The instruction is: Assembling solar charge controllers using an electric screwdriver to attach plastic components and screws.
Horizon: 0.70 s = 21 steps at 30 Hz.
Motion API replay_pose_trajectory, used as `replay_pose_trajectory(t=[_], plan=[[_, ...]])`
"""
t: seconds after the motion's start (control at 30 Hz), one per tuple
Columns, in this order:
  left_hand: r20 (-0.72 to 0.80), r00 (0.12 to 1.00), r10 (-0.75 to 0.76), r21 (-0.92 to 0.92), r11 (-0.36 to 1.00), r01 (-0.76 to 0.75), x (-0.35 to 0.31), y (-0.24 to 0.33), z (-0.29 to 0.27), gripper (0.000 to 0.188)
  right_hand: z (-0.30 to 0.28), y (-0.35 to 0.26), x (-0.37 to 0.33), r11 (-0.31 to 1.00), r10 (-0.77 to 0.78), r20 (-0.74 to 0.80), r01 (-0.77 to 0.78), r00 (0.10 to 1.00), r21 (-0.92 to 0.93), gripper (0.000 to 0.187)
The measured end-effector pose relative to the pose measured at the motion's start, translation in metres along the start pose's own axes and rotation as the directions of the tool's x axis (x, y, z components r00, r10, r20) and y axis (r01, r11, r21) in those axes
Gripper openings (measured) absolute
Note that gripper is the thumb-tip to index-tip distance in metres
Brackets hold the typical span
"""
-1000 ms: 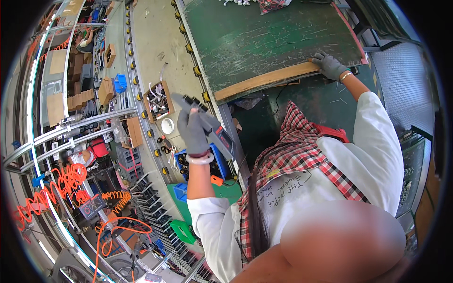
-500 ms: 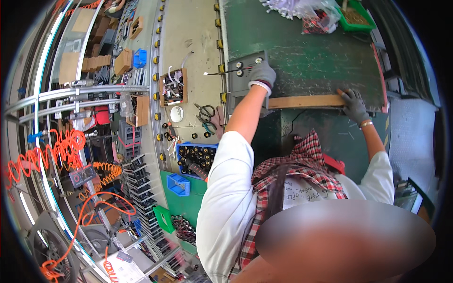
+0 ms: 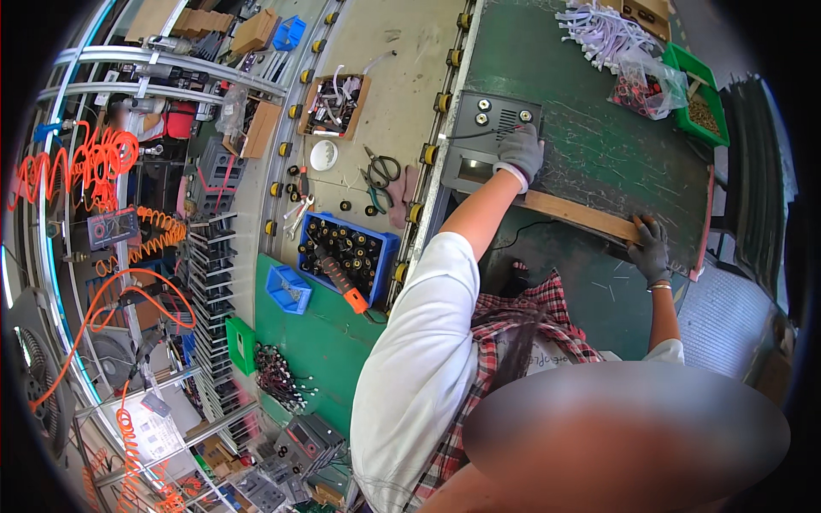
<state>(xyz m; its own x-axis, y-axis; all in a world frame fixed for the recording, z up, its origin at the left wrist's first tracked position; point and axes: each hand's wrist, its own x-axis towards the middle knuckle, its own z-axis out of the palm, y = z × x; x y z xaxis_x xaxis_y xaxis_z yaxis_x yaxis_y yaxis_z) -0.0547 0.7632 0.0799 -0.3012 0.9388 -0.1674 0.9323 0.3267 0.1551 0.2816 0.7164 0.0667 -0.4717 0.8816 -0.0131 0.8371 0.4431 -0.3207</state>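
A grey panel housing (image 3: 479, 120) with round metal fittings, a slotted vent and a rectangular window lies at the workbench's left edge. My left hand (image 3: 519, 156), in a grey glove, is on its right side, fingers curled around a thin dark cable (image 3: 473, 135) that runs leftward across the housing. The fingertips are partly hidden. Farther right, my right hand (image 3: 652, 248), also gloved, rests on the wooden strip (image 3: 590, 215) along the bench's near edge, its fingers spread and holding nothing.
Left of the bench, a roller-edged line carries scissors (image 3: 382, 169), pliers (image 3: 374, 198) and a cardboard box of parts (image 3: 349, 130). An orange-and-black power screwdriver (image 3: 340, 282) lies over a blue bin (image 3: 386, 256) of black parts. White cable ties (image 3: 599, 34) and a green tray (image 3: 714, 128) sit at the back.
The whole view has shifted, with the bench lower and farther right. The cable's pale end now sits closer to the housing's left edge. Both hands remain at about the same places.
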Motion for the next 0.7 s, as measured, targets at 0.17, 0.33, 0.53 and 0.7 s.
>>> replay_pose_trajectory(t=[0.17, 0.33, 0.53, 0.7], plan=[[-0.268, 0.897, 0.351, -0.234, 0.88, -0.414, -0.058, -0.062, -0.009, 0.017, -0.015, -0.052, 0.049, 0.982, -0.173, -0.106, 0.18, 0.979, 0.053, 0.048], [-0.326, 0.923, 0.205, -0.437, 0.833, -0.34, -0.185, -0.138, -0.016, 0.014, 0.028, -0.134, 0.106, 0.838, -0.525, 0.067, 0.503, 0.848, 0.211, 0.043], [-0.225, 0.85, -0.475, -0.454, 0.823, 0.34, -0.4, -0.257, 0.001, 0.017, 0.112, -0.159, 0.243, 0.827, -0.483, 0.179, 0.38, 0.857, 0.415, 0.047], [-0.34, -0.276, -0.899, -0.55, -0.048, 0.834, -0.638, -0.336, 0.002, 0.036, 0.133, -0.157, 0.308, 0.928, -0.371, 0.253, 0.346, 0.893, 0.137, 0.042]])
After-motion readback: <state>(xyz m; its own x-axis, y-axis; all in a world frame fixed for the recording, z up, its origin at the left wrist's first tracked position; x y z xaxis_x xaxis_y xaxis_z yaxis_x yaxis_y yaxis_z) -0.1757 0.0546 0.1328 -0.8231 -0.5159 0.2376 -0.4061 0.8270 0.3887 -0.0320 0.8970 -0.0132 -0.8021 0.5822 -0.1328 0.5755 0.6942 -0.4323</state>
